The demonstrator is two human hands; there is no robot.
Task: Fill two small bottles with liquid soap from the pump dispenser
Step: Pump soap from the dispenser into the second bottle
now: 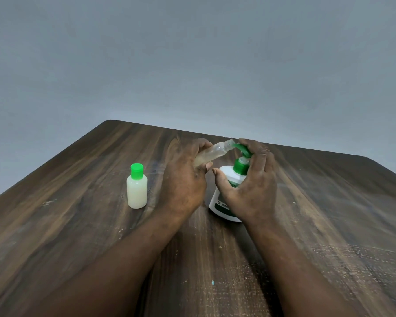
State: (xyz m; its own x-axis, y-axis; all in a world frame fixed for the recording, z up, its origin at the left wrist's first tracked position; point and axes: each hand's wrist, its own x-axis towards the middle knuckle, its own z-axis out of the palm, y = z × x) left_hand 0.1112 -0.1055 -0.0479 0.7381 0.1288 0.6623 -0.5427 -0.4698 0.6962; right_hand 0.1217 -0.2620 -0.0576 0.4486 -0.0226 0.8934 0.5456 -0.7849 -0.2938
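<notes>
A dark brown wood-grain surface [82, 213] fills the lower half of the view and narrows to a rounded far corner [111, 121] at 11 o'clock. Its far edge slants from there toward a second rounded corner at 3 o'clock. Behind it, from 9 through 12 to 3 o'clock, stands a plain grey-blue wall [192, 53], matte and softly lit. The surface is scuffed, with pale worn patches [352, 255] at 4 o'clock and a tiny teal speck [213, 282] at 6 o'clock.
</notes>
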